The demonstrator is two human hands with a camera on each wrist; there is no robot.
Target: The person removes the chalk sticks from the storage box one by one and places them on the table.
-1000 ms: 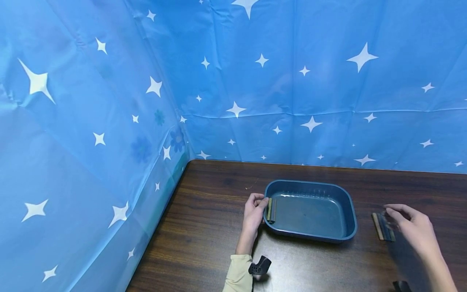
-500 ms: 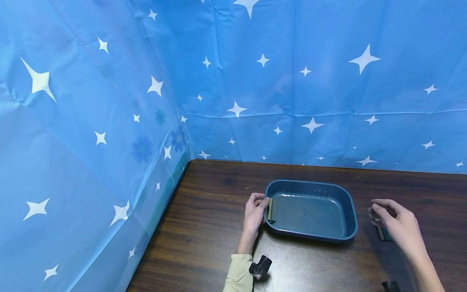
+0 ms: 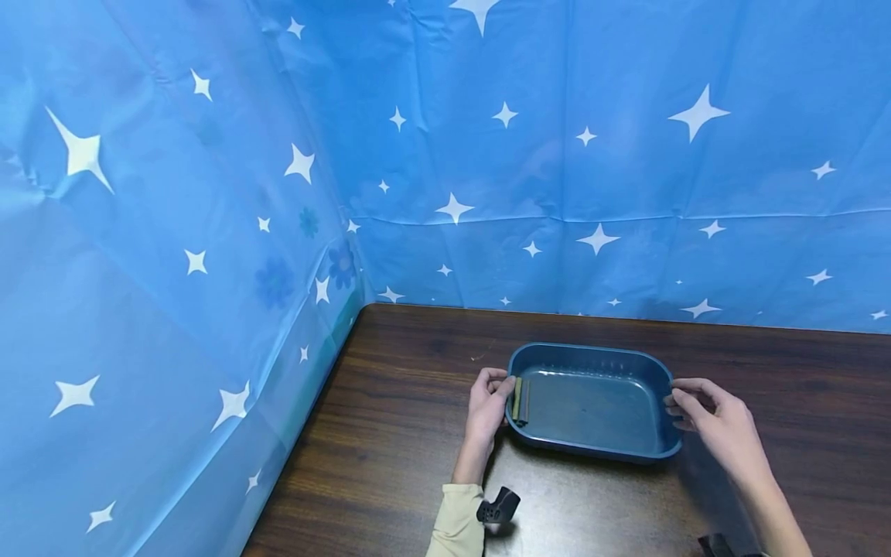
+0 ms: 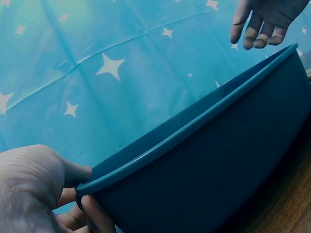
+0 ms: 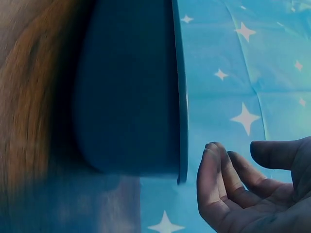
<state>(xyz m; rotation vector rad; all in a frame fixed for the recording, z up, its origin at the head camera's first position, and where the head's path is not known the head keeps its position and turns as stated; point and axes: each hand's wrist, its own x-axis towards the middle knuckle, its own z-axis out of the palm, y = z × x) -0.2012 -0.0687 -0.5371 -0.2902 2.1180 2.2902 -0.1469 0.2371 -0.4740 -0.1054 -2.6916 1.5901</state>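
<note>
A dark blue plastic basin sits on the wooden table. My left hand pinches its left rim, thumb on the inner side and fingers curled below the edge, as the left wrist view shows. Inside, against the left end, lie a few short sticks, greenish-yellow and grey. My right hand hovers by the basin's right rim. In the right wrist view its thumb stands apart from the loosely bent fingers, with nothing between them and a gap to the rim.
The dark brown wooden table meets a blue curtain with white stars at the back and left. Black wrist camera mounts hang by both wrists, close to the table.
My right hand has moved left to the basin's right rim. The group of short sticks on the table at the right is now hidden from view. The left hand stays on the rim.
</note>
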